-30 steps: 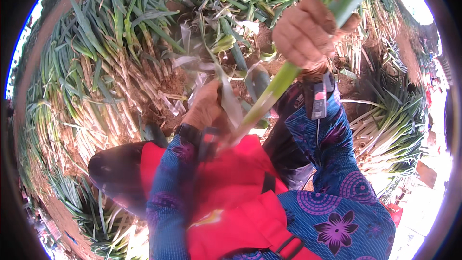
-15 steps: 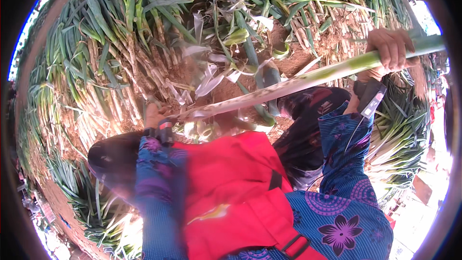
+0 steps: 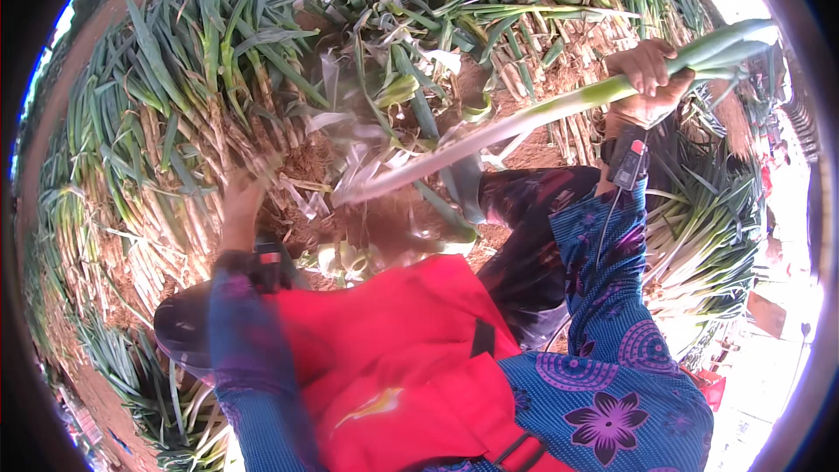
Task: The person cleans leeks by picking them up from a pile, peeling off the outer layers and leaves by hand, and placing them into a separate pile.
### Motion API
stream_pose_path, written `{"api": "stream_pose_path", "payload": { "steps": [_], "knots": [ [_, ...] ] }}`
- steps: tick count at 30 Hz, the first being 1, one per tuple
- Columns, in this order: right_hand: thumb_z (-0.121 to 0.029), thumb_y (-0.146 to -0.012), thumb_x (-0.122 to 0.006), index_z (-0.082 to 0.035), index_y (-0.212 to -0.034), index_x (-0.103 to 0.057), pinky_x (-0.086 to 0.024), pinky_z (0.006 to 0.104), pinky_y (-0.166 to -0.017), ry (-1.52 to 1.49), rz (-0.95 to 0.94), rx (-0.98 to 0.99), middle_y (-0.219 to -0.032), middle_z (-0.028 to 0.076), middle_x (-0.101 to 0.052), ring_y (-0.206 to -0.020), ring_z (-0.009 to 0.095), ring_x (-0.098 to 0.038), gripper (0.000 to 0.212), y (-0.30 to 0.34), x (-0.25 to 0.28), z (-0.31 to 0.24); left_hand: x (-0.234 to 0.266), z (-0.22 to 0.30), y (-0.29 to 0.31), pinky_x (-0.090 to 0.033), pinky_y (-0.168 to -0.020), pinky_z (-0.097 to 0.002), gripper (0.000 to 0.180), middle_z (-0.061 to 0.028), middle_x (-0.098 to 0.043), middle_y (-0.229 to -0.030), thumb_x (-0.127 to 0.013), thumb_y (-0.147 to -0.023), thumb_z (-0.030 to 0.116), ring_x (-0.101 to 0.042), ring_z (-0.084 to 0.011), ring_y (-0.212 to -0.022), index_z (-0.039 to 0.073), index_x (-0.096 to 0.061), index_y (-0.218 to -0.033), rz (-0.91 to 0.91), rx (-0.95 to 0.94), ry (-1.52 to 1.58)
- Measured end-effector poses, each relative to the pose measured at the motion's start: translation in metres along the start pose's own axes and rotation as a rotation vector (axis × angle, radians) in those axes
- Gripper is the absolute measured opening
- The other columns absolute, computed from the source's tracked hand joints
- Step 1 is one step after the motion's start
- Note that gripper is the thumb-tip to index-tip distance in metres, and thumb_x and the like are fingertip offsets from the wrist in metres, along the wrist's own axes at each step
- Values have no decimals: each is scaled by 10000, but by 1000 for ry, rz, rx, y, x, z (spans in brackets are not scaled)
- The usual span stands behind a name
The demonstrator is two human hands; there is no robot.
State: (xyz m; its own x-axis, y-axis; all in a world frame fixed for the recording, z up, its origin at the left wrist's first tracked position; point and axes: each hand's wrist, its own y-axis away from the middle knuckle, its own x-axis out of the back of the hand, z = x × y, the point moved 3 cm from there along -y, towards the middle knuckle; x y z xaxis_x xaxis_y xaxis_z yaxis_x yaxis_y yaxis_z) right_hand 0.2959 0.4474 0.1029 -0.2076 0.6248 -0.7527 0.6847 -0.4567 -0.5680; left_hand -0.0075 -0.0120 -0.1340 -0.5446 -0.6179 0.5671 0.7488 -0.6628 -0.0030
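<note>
Our right hand has its grip closed around a long leek, up where the shaft turns green. From that grip the shaft runs left and nearer, its long axis slanting so the white end points toward our left hand, the closer hand to that end yet apart from it. The left grip is blurred beside the piled leeks; we cannot tell whether it holds any.

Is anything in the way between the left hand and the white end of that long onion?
Nothing visible blocks the gap between the left hand and the long onion in the right hand; pale scraps there seem to lie lower, on the soil.
</note>
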Motion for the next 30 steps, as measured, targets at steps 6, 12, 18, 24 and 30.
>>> {"api": "stream_pose_path", "payload": {
  "steps": [6, 12, 18, 24, 30],
  "knots": [
    [-343, -795, -719, -43, -906, -563, -368, 245, -460, -217, -152, -148, -607, -24, -484, -438, 76, -424, 356, -20, -6, 49, -25, 203, 10, -438, -938, -303, 445, -92, -608, -1117, -641, -897, 233, -565, -155, -1058, 26, -532, -1275, -563, 6, 637],
    [-349, -802, -720, -33, -907, -569, -368, 247, -472, -239, -178, -173, -615, -22, -484, -454, 80, -426, 366, -27, -7, 64, -53, 223, 26, -464, -877, -287, 339, -28, -617, -995, -713, -831, 98, -584, -116, -944, -5, -569, -1119, -714, 119, 720],
    [-374, -821, -696, -28, -925, -566, -376, 251, -490, -257, -177, -216, -636, -17, -485, -469, 85, -434, 383, -27, -8, 69, -67, 210, 29, -479, -820, -271, 304, -13, -620, -943, -747, -803, 90, -596, -108, -884, 15, -579, -1045, -773, 161, 743],
    [-380, -847, -669, -23, -943, -560, -383, 258, -496, -262, -162, -237, -642, -15, -483, -478, 87, -439, 386, -24, -8, 75, -85, 201, 34, -463, -779, -241, 278, 18, -580, -894, -763, -784, 76, -556, -78, -836, 36, -578, -988, -858, 157, 797],
    [-389, -864, -651, -20, -948, -554, -378, 254, -495, -276, -205, -276, -637, -11, -476, -478, 87, -437, 390, -25, -10, 82, -84, 200, 41, -446, -773, -223, 282, 44, -523, -870, -763, -782, 93, -519, -63, -826, 48, -559, -973, -886, 176, 784]
  ]
}}
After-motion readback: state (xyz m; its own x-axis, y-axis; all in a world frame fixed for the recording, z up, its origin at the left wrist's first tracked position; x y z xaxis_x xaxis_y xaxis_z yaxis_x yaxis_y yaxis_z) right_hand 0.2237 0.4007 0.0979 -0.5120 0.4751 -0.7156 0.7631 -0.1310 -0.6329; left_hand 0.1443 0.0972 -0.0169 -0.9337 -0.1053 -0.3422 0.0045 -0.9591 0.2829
